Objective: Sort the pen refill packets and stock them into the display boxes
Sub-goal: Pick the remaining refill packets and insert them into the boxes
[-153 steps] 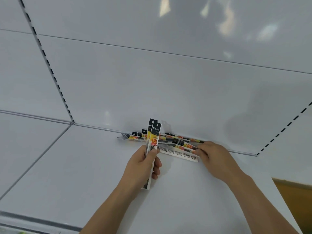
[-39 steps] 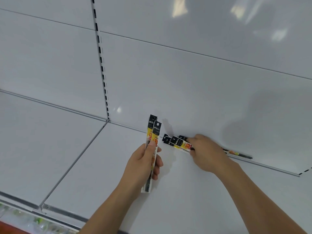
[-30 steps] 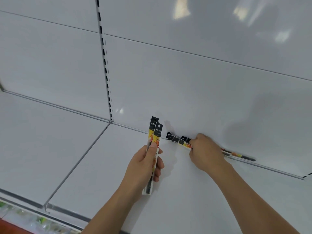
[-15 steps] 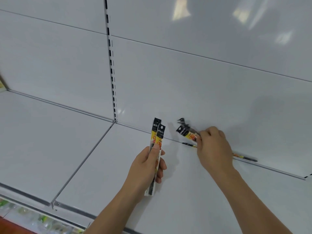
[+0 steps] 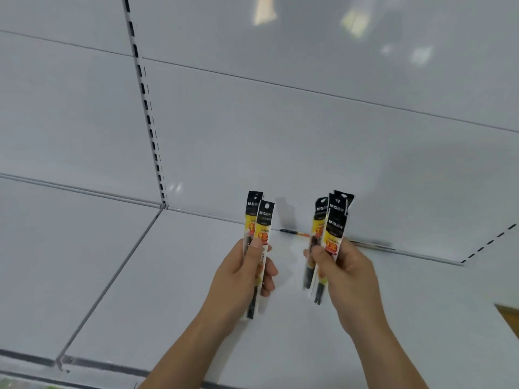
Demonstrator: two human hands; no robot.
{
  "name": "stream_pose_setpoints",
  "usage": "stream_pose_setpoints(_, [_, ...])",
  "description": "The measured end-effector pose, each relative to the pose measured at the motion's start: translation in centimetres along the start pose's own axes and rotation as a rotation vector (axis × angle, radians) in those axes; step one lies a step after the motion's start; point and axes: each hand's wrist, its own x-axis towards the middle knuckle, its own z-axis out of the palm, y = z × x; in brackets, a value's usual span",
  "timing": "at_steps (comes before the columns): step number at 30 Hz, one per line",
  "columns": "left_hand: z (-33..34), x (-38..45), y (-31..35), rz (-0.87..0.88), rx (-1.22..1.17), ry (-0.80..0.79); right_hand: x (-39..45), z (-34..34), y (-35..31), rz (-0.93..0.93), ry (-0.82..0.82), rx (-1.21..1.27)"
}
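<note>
**A:** Looking down from the head cam: the left hand [image 5: 247, 272] is gripping two pen refill packets [image 5: 259, 234], thumb pressing across the front, fingers curling round the back. They're standing upright, black header ends up, one slightly in front of and lower than the other, fanned a bit.

**B:** And the right hand [image 5: 346, 272] is doing pretty much the same, yeah? It's pinching a small bunch of refill packets [image 5: 331, 226], thumb on the front. I'm counting three, maybe four headers poking up, can't tell exactly since they're overlapping.

**A:** Same here, can't call the count. Both bunches are hanging in the air above the white shelf [image 5: 179, 290], side by side with a gap between them, not touching each other.

**B:** There's one more loose refill [image 5: 295, 233] lying along the back edge of the shelf, right where it's meeting the back panel [image 5: 252, 136]. It's partly hiding behind the right-hand bunch and looks like it's carrying on to the right of it, but that bit is blurry.

**A:** Other stuff: a slotted upright strip [image 5: 146, 113] is running down the back panel on the left, and a seam is splitting the shelf into two boards below it. Ceiling lights are reflecting off the panel up top.

**B:** A brownish patch [image 5: 509, 315] is peeking in at the right edge too, can't tell what it is.
</note>
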Motion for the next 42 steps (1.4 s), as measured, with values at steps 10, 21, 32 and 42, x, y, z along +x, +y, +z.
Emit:
stream_pose_setpoints(10, [0.9, -1.2, -0.7, 0.001, 0.004, -0.026, -1.6, -0.8, 0.8, -0.051, 0.030, -0.036])
stream_pose_setpoints(21, [4.3, -4.1, -0.5, 0.046, 0.063, 0.105, -1.0, -2.8, 1.9, -0.113, -0.080, 0.014])
stream_pose_setpoints(32, [7.7, -5.1, -1.9, 0.253, 0.351, 0.275, -3.0, -5.6, 4.2, -0.213, -0.051, 0.078])
stream_pose_setpoints(42, [7.0, -5.4, -3.6, 0.118, 0.417, 0.241, -2.9, -5.5, 5.0, -0.172, -0.113, -0.032])
